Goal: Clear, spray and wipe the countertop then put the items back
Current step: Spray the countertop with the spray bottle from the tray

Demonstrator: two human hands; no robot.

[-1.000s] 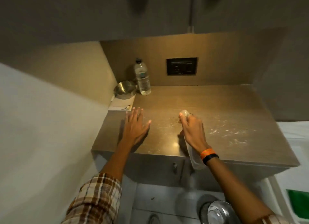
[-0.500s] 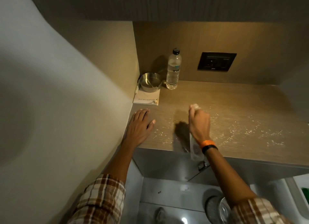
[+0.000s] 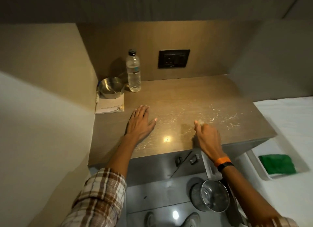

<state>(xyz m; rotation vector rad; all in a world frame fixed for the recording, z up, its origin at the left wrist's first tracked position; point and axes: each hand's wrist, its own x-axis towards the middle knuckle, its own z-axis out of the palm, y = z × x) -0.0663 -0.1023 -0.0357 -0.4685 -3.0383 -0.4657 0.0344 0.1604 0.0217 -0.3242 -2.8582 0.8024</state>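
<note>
Centrally, the wood-toned countertop (image 3: 194,91) fills a recessed niche; its front half is speckled with spray droplets (image 3: 218,118), densest toward the right. The left hand (image 3: 141,123) lies palm-down on the counter, fingers straight and close together, thumb spread to the right, grasping nothing; the right hand (image 3: 207,137) is over the counter's front edge, fingers curled round the neck of a translucent spray bottle (image 3: 210,167). The bottle's head shows just past the index finger; its body hangs below the wrist, in front of the cabinet face; whether a finger presses the trigger cannot be told. Orange and black wristbands (image 3: 223,161) circle the right wrist. In the rear left corner a clear water bottle (image 3: 133,71) with a dark cap stands upright near the back panel; just left of it sits a steel bowl (image 3: 111,89), at the far end of a white booklet (image 3: 110,106). A dark wall socket (image 3: 174,58) is set in the back panel; a round metal bin (image 3: 213,195) stands on the floor beneath the right forearm; a green cloth (image 3: 277,164) lies on a white surface at right.
</note>
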